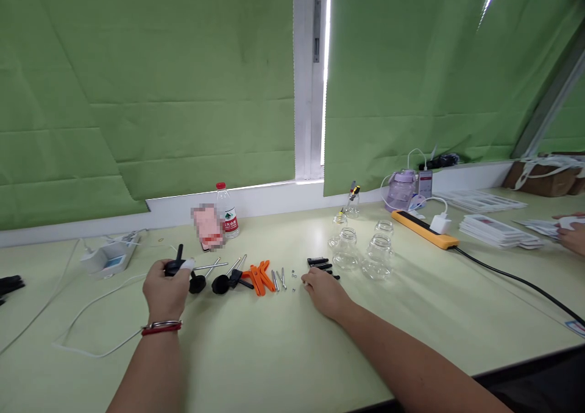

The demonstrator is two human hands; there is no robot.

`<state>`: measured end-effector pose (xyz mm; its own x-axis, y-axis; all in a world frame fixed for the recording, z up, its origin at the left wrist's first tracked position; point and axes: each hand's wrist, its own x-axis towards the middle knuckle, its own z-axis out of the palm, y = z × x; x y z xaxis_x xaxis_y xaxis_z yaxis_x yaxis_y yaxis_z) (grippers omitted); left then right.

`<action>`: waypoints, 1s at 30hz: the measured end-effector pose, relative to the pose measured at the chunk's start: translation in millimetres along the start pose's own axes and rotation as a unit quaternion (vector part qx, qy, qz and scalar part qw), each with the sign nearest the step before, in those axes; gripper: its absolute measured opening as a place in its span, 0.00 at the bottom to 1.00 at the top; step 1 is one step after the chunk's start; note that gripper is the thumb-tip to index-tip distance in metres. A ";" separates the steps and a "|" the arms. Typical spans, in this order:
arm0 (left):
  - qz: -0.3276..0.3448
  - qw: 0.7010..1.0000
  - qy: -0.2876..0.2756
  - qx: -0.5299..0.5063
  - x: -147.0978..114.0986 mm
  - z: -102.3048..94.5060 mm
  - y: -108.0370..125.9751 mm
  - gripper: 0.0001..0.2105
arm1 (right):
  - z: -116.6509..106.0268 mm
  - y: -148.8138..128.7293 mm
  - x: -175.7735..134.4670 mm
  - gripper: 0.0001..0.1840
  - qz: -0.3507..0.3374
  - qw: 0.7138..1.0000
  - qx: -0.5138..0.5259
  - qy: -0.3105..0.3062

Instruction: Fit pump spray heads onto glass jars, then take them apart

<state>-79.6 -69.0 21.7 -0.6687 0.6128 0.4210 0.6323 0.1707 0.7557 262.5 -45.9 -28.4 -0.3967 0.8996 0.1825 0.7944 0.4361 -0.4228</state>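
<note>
My left hand (165, 291) is closed around a black plastic part (172, 268) with an upright stub, above the left end of a row of parts. A metal rod (212, 267) runs out beside it; I cannot tell whether it is joined on. My right hand (326, 292) has its fingertips pinched together at the table, and what they hold is hidden. Tiny metal pieces (293, 273) lie just left of it, and small black parts (318, 262) lie behind it. Between my hands are a black round knob (220, 284), orange plastic pieces (258, 279) and short metal rods (278, 279).
Several clear glass jars (378, 257) stand right of centre. Behind are a water bottle (227, 212), a pink blurred item (208, 225) and a purple jug (400, 190). An orange power strip (425, 230) trails a black cable. Another person's hand (573, 236) is at far right.
</note>
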 end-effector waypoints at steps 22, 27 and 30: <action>-0.212 0.784 -0.570 -0.124 -60.9 20.8 37.5 0.22 | -9.1 0.7 -6.3 0.08 -0.043 0.998 0.024 -0.039; -0.228 0.757 -0.597 -0.136 -61.9 20.5 39.8 0.23 | -12.1 -2.3 -6.8 0.06 -0.042 0.998 0.033 -0.035; -0.225 0.756 -0.600 -0.133 -65.5 21.1 45.6 0.26 | -15.9 -8.5 -9.6 0.06 -0.057 0.997 0.051 -0.022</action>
<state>1.2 -85.1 18.0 0.1455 0.8248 -0.5463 0.2381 0.5068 0.8285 266.8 -57.8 -12.5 -0.5034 0.8416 0.1957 0.6933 0.5286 -0.4898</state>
